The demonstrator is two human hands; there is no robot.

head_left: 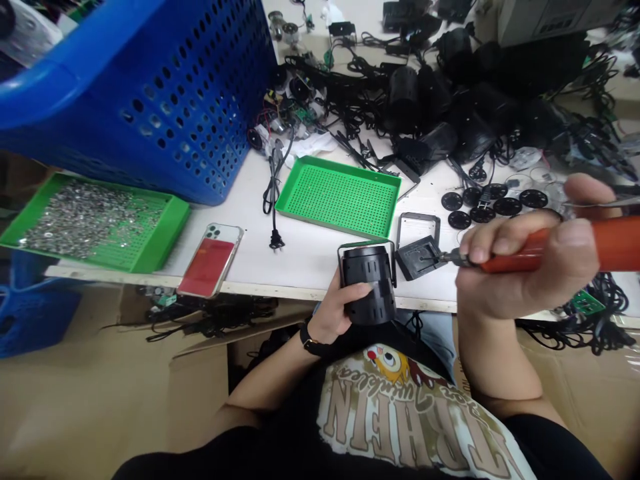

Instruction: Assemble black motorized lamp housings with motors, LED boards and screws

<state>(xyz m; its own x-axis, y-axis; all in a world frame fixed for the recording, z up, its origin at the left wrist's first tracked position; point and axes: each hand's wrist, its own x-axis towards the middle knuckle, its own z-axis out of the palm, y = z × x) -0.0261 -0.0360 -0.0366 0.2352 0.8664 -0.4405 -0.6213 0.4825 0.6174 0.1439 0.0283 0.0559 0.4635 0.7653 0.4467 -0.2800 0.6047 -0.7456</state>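
My left hand (336, 308) grips a black cylindrical lamp housing (369, 283) with slotted sides and a thin metal bracket, held at the table's front edge. In my right hand (530, 267) is an orange electric screwdriver (550, 248), fingers wrapped round it, its bit pointing left. The tip appears near a black square plastic part (421, 257) just right of the housing; whether they touch I cannot tell. Behind that part lies a rectangular frame (419, 219). Several black slotted discs (483, 215) lie behind the screwdriver.
A green perforated tray (340, 197) sits mid-table. Left are a red-backed phone (210, 260), a green tray (167, 230) of small metal screws and a big blue basket (195, 100). A plugged cable (274, 200) lies between. Black housings and cables (430, 100) crowd the back.
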